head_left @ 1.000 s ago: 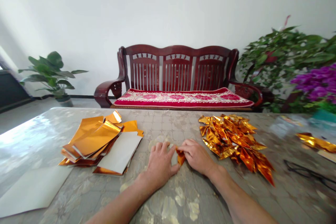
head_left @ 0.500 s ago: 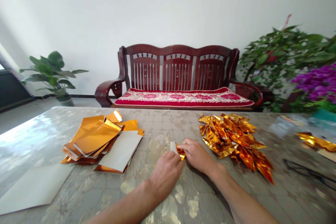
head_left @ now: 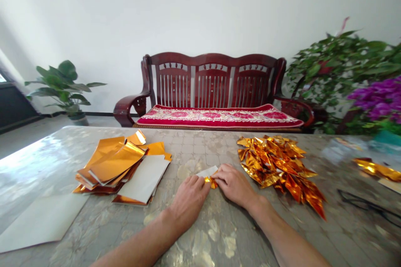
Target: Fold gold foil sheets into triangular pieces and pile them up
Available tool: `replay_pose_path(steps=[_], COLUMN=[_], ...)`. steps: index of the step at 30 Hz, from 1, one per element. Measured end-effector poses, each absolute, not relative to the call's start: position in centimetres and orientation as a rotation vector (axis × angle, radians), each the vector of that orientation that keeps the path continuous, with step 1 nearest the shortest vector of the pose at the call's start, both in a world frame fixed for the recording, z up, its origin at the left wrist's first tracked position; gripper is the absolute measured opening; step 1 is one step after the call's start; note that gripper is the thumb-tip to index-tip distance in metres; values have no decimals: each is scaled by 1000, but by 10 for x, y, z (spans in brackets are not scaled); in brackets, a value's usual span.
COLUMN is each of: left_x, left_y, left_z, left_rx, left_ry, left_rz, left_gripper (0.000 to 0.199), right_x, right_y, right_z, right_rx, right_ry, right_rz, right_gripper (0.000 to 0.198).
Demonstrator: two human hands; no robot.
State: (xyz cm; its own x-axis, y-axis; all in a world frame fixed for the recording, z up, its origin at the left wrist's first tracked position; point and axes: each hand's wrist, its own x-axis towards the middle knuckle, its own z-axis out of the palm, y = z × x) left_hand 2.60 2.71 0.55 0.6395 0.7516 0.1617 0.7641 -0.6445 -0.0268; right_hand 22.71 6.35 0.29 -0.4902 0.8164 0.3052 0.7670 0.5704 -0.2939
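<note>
Between my two hands, on the table, is a sheet of gold foil paper (head_left: pixel 211 182) partly folded, with its pale back (head_left: pixel 207 171) showing behind. My left hand (head_left: pixel 191 196) is closed on its left side, fingers bent over the paper. My right hand (head_left: pixel 233 183) pinches its right side. Fingers cover much of the sheet, so the exact folds are hidden. Right of my hands lies a heap of folded gold foil pieces (head_left: pixel 275 162). To the left is a loose stack of flat gold foil sheets (head_left: pixel 115 160), some with the pale side up.
A pale sheet (head_left: pixel 40 223) lies at the table's left edge. On the right are black-framed glasses (head_left: pixel 369 206), a gold foil packet (head_left: pixel 377 170) and clear plastic wrapping (head_left: pixel 343 149). Beyond the patterned table (head_left: pixel 200 146) stands a wooden bench (head_left: pixel 209 83).
My left hand has shifted slightly left and toward me. The paper between my hands has turned, and more of its pale back lies crosswise behind my fingers. My right hand stays almost in place.
</note>
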Motion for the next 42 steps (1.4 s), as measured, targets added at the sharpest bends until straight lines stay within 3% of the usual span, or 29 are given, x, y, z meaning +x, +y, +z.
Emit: replay_pose_path(steps=[12,18,28,42], left_x=[26,28,33,38], left_y=[27,24,23,19], left_z=[6,9,7,9], left_rx=[-2873,-2860,-2811,-2869], left_ry=[-1260,-1258,-1220,-1278], left_rz=[-264,-228,-186,-205], left_gripper=[26,47,42,40], right_x=[228,229,225,213], right_y=[67,73,83,80], right_z=[3,-1,-12,-10], right_rx=[-1233,-1252,-1360,-1523], right_ry=[-2403,-2391,-2286,-2251], right_rz=[187,244,252,152], right_gripper=[27,27,8,7])
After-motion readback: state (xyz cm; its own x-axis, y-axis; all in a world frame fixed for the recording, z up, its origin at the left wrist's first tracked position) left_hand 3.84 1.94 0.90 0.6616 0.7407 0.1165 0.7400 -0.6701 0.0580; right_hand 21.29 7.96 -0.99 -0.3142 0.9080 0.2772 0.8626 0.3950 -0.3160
